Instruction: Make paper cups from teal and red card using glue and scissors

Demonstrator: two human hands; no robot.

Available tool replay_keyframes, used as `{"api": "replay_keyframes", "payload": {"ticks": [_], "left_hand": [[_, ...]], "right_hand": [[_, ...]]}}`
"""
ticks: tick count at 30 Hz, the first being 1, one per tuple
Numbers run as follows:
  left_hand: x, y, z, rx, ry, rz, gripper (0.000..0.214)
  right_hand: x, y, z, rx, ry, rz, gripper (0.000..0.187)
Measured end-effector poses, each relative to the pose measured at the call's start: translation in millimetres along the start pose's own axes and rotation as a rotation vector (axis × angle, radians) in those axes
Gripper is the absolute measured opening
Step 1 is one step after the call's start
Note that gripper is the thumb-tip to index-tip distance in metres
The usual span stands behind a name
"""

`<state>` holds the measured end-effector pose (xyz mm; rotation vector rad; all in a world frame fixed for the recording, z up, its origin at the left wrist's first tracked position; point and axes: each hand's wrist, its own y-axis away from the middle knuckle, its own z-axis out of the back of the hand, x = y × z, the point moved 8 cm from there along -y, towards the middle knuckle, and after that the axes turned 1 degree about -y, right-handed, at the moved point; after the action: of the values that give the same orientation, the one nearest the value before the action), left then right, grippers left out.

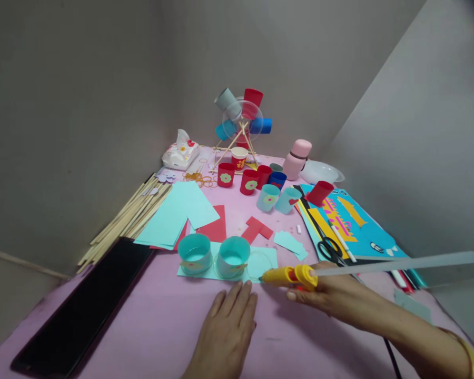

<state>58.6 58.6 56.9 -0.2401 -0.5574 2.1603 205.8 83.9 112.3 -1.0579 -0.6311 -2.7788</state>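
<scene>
My right hand [332, 292] grips a yellow hot glue gun [294, 276], with a long pale glue stick [395, 265] poking out of its back. The gun's nozzle points left at a drawn circle on the right end of a light-turquoise paper strip [268, 256]. Two turquoise paper cups, a left one [195, 255] and a middle one [232, 258], stand upright on that strip. Flat on the pink table lies my left hand [231, 318], fingers stretched out, its tips at the strip's front edge. Part of the right hand's grip is hidden behind the gun.
Red and turquoise paper pieces [185, 210] lie beyond the strip. Several small paper cups [248, 181] stand before a stick-and-cup wheel [243, 118]. Scissors [331, 248] and coloured sheets [351, 221] are at right. Wooden sticks [122, 223] and a black phone-like slab [87, 310] lie left.
</scene>
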Motion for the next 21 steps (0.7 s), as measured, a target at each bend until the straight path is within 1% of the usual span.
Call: {"api": "replay_keyframes", "payload": {"ticks": [3, 10, 12, 17, 21], "left_hand": [[-0.7, 0.1, 0.7, -0.003, -0.021, -0.011, 0.03], [-0.6, 1.4, 2.6, -0.022, -0.048, -0.008, 0.031], [-0.9, 0.3, 2.5, -0.02, -0.052, -0.011, 0.031], [-1.0, -2.0, 2.4, -0.023, -0.055, -0.017, 0.031], [-1.2, -1.8, 3.5, -0.032, -0.055, -0.018, 0.032]], "right_hand": [[-3.7, 2.3, 2.1, -0.003, 0.003, -0.04, 0.028], [-12.6, 3.9, 5.7, -0.026, 0.036, -0.035, 0.028], [-15.1, 3.5, 6.0, -0.016, 0.014, -0.044, 0.03], [-22.9, 3.2, 8.5, 0.005, -0.067, -0.128, 0.037], [-31.0, 1.7, 12.1, -0.01, -0.054, -0.21, 0.039]]}}
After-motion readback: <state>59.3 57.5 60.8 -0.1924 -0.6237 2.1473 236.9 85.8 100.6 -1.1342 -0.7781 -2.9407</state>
